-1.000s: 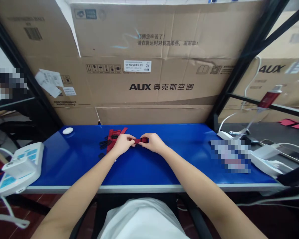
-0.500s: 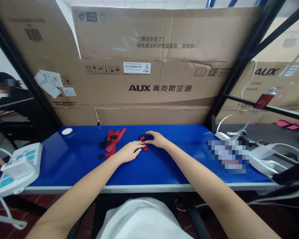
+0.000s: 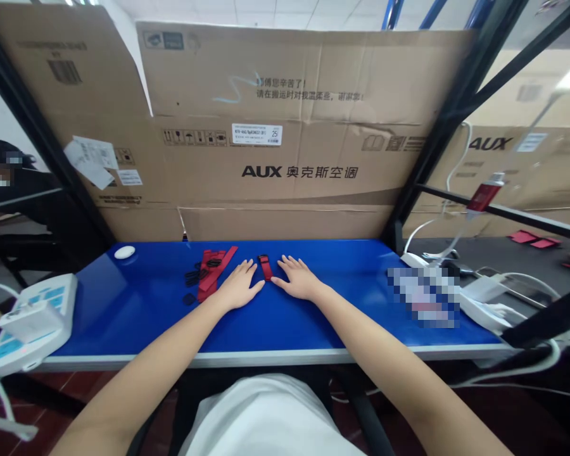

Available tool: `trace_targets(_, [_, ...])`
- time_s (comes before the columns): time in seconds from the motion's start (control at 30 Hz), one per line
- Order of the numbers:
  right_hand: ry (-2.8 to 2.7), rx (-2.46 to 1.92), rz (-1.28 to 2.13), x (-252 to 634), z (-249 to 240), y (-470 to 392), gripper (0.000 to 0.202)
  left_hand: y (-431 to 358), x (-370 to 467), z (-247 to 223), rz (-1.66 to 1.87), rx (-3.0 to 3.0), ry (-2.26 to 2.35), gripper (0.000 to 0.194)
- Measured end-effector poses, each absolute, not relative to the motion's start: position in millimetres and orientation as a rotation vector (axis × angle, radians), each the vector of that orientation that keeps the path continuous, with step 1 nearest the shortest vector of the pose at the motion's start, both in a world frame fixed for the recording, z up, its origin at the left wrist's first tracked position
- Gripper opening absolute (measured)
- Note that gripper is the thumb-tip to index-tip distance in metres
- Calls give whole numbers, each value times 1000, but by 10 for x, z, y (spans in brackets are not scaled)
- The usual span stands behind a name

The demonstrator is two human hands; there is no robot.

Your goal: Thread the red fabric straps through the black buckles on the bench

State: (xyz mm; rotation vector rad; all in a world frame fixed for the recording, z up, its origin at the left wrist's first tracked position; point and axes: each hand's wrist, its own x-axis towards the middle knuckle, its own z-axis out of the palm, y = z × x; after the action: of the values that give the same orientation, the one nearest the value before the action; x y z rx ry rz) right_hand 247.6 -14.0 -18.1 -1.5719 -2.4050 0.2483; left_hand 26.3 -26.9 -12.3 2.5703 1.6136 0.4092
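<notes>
A short red strap with a black buckle at its far end lies on the blue table between my two hands. My left hand rests flat to the left of it, fingers spread and thumb pointing at the strap's near end. On the other side, my right hand lies palm down with fingers apart, its thumb close to the same end. Neither hand grips anything. Beside my left hand is a pile of red straps, with black buckle-like pieces on and around it.
A white round object sits at the table's back left, and a white power strip at the left edge. Cables and another white power strip lie at right. A cardboard wall closes the back. Another person sits at left.
Both hands have let go of the red strap and moved apart to its sides, fingers now spread flat. The camera view has shifted slightly.
</notes>
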Motion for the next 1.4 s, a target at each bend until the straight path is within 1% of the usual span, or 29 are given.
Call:
trace_targets(0.13, [-2432,-1601,237,2446,-187,-161,87,-249,254,-150,371,2531,1636,71])
trace_targets(0.93, [-2426,-1610,264,2430,-154,-170,87,-231,236,-171,371,2547,1614,72])
trace_targets(1.2, [-2423,-1602,268,2439,-165,-159,87,-232,235,-180,413,2541,1607,69])
trace_targets(1.4, [-2425,-1592,259,2444,-183,-145,88,-232,233,-167,383,2536,1613,71])
